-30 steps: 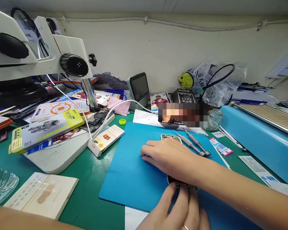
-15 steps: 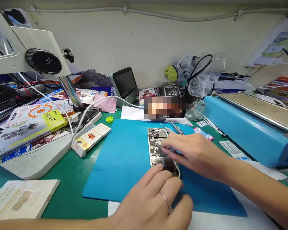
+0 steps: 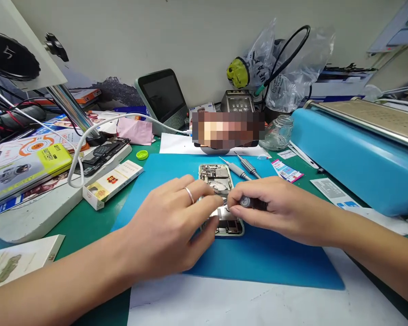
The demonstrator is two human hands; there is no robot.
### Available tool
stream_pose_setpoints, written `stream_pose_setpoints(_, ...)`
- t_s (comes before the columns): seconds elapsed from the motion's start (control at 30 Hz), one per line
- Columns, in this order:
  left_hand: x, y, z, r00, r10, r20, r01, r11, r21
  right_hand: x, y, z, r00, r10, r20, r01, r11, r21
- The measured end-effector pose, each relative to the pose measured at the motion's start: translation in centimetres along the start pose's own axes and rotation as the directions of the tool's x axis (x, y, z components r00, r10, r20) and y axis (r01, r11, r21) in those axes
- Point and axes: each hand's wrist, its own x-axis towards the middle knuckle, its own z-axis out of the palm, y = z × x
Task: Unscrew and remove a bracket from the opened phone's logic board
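Note:
An opened smartphone (image 3: 221,174), its inner parts exposed, lies on the blue mat (image 3: 258,258). My left hand (image 3: 172,222), with a ring on one finger, reaches over the phone's left side. Its fingers are bent and apart, the index fingertip close to my right fingers. My right hand (image 3: 275,203) is closed around a small dark tool with a round grey end (image 3: 246,201), which looks like a screwdriver handle; its tip is hidden. Two more precision screwdrivers, one grey (image 3: 237,170) and one darker (image 3: 248,165), lie on the mat beyond the phone.
A propped screen (image 3: 227,131), partly blurred out, and a glass jar (image 3: 279,131) stand behind the mat. To the right is a blue machine (image 3: 353,163). Boxes, including a small white carton (image 3: 114,181), and a microscope stand (image 3: 70,108) are on the left. White paper (image 3: 224,301) lies in front.
My left hand has moved up and forward from the phone's near end to its left side, beside my right fingers. The right hand still grips the tool, now lower over the phone. The view has shifted.

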Motion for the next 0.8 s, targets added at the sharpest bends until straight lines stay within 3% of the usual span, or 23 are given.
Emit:
stream_pose_setpoints(0.17, -0.2, 0.8, 0.5, 1.0, 0.025, 0.016, -0.026, 1.0, 0.017, 0.1, 0.0, -0.2, 0.991, 0.081, 0.109, -0.094, 0.989, 0.116)
stream_pose_setpoints(0.43, -0.3, 0.4, 0.6, 1.0, 0.021, 0.02, -0.022, 0.999, 0.025, 0.1, -0.2, 0.0, 0.983, 0.1, 0.155, -0.122, 0.983, 0.14)
stream_pose_setpoints(0.57, -0.3, 0.2, 0.8, 0.999, -0.024, 0.041, 0.025, 0.999, -0.026, 0.1, 0.0, 0.5, 0.994, 0.037, 0.104, -0.04, 0.999, 0.022)
stream_pose_setpoints(0.8, 0.0, -0.2, 1.0, 0.985, -0.141, 0.1, 0.158, 0.97, -0.187, -0.2, 1.1, 1.7, 0.977, -0.213, -0.01, 0.203, 0.944, -0.26)
